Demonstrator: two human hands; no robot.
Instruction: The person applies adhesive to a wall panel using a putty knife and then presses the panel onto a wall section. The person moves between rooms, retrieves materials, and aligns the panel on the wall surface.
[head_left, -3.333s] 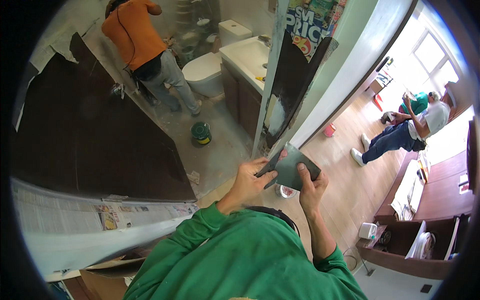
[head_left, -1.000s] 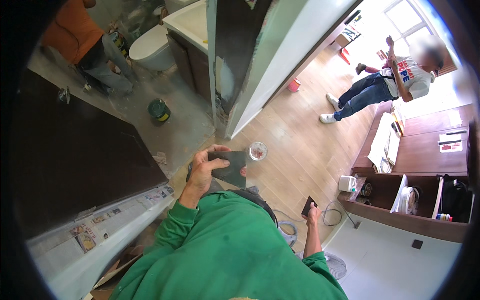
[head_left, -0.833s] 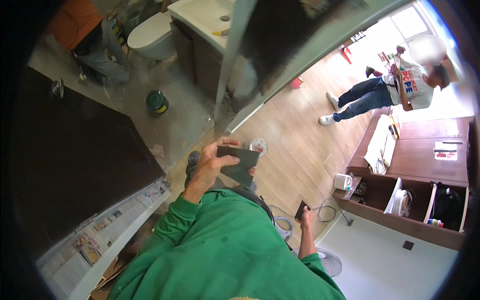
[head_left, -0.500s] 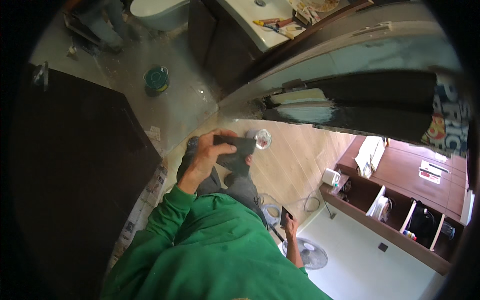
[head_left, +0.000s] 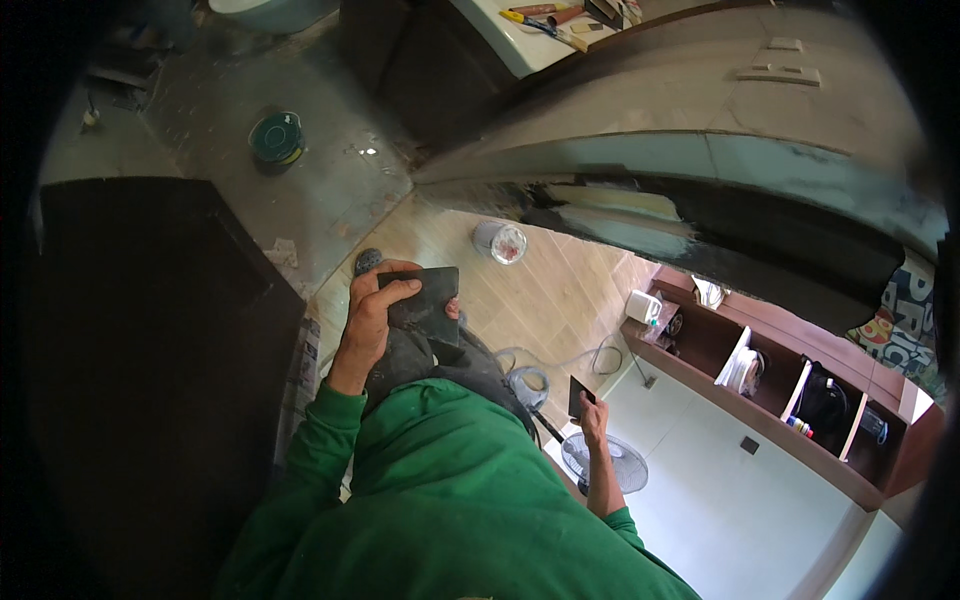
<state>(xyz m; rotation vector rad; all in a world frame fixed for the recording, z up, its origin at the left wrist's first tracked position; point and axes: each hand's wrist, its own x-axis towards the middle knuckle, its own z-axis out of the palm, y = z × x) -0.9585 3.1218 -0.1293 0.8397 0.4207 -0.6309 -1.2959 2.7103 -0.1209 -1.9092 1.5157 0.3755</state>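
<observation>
Hands that were close together in the earliest frame are now well apart: the right hand [head_left: 592, 415] hangs low, its forearm crossing the wire-caged fan [head_left: 625, 462], while the left hand [head_left: 370, 318] stays over the dark trousers [head_left: 400, 352]. With the view swung round, the door jamb [head_left: 745, 232] now stretches across the upper right.

The left fingers are clamped on a rectangular plate [head_left: 425, 318], thumb on its face and fingertips curled at the far edge; it is thin, dark grey and smudged. The right fingers pinch a smaller dark plate [head_left: 576, 397].

On the wood-plank floor [head_left: 565, 300], near its edge along the jamb, stands a clear round tub [head_left: 498, 242] with whitish smears. A green plastic bucket [head_left: 277, 138] sits on the dusty grey floor [head_left: 330, 190]. Pale, streaky filler [head_left: 620, 203] coats part of the jamb.
</observation>
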